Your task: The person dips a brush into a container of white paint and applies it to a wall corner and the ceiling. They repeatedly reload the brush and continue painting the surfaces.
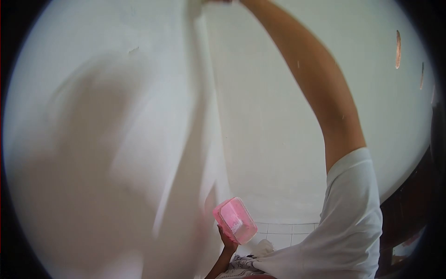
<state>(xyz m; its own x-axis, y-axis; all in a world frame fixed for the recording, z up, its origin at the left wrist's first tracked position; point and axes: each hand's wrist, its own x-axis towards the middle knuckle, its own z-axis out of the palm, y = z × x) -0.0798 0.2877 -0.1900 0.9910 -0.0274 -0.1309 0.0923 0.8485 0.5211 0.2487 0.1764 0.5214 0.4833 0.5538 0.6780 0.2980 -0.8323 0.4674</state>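
Low in the view, my left hand (227,240) is closed around the side of a pink plastic tub (236,220). White material lies inside the tub, which is tilted toward the camera. My right arm stretches up along the wall to the top edge, where only a small part of my right hand (223,1) shows. Its fingers and whatever they hold are cut off by the frame. It is close to the corner where two pale walls meet.
The left wall (83,186) carries a large shadow. The right wall (269,139) has brown marks at its far right. White tiles (278,229) run along the bottom, near a whitish bundle (264,247). A dark brown object (409,209) stands at the lower right.
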